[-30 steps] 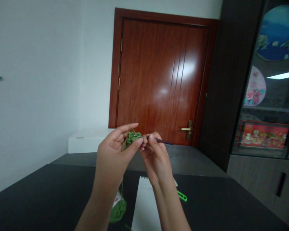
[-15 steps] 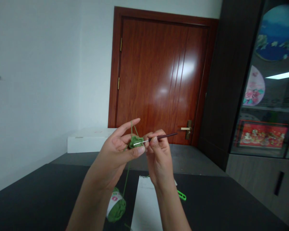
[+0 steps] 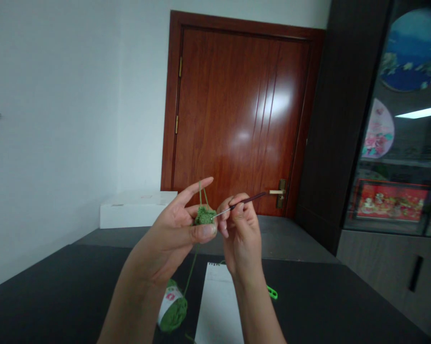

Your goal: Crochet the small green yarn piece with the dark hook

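Note:
A small green crochet piece (image 3: 204,216) is pinched between the thumb and fingers of my left hand (image 3: 179,224). The left index finger is raised, with green yarn (image 3: 201,191) looped over it. My right hand (image 3: 242,224) grips a crochet hook (image 3: 249,199) by its dark handle. Its thin metal shaft points left and its tip meets the right edge of the green piece. From my left hand a strand runs down to a ball of green yarn (image 3: 175,313) with a white paper band, partly behind my left forearm.
A spiral notepad (image 3: 217,306) lies on the black table (image 3: 308,306) below my hands. Right of it, a bright green plastic piece (image 3: 272,292) shows past my right forearm. A long white box (image 3: 129,215) sits at the back left, before a brown door (image 3: 237,110).
The hook, earlier lying across the front of the green piece, has drawn back to the right so only its tip meets the edge. My right hand has moved slightly right, its handle tilting up.

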### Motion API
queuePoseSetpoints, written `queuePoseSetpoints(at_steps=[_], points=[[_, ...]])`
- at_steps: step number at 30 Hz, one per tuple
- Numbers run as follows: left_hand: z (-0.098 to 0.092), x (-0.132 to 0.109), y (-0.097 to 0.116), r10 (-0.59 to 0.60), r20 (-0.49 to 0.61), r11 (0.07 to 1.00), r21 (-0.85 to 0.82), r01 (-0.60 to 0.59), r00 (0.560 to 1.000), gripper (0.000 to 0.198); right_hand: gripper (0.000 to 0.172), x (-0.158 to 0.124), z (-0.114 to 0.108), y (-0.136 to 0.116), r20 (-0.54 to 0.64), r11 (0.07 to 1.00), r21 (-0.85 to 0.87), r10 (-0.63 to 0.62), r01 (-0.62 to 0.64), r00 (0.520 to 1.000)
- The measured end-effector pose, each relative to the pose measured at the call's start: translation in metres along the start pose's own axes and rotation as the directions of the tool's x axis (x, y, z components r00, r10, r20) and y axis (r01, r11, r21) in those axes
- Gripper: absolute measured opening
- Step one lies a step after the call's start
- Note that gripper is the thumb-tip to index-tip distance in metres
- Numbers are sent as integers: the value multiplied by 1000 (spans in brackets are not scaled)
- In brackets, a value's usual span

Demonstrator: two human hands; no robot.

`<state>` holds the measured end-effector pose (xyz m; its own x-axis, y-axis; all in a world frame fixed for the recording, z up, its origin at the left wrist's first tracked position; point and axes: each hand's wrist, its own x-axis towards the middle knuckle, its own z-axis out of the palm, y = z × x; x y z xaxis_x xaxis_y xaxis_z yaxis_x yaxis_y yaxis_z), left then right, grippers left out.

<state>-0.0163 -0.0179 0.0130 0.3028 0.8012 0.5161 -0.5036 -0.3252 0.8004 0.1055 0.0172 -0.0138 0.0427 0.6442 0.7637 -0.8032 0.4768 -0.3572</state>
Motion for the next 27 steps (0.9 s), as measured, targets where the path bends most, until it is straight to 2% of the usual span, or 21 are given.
queuePoseSetpoints(at_steps=[8, 13, 18, 24, 27], points=[[-1, -1, -1, -64, 100, 993, -97, 74, 993, 89, 12, -1, -3, -3, 56, 996, -35, -83, 85, 995], [-4, -2, 0, -83, 137, 988, -120, 100, 987, 83, 14, -2, 0, -7, 63, 1000, 10, -29, 28, 998], [-3, 0, 1, -19, 58, 998, -52, 22, 998, 79, 17, 0, 3, -9, 47, 993, 57, 104, -107, 993], [6, 2, -1, 113, -24, 984, 138, -109, 993, 67, 23, 1, 5, -6, -81, 968, 47, 248, -245, 965], [8, 1, -4, 156, -61, 964, 225, -138, 986, 59, 23, 2, 4, -4, -139, 955, 42, 296, -293, 945]])
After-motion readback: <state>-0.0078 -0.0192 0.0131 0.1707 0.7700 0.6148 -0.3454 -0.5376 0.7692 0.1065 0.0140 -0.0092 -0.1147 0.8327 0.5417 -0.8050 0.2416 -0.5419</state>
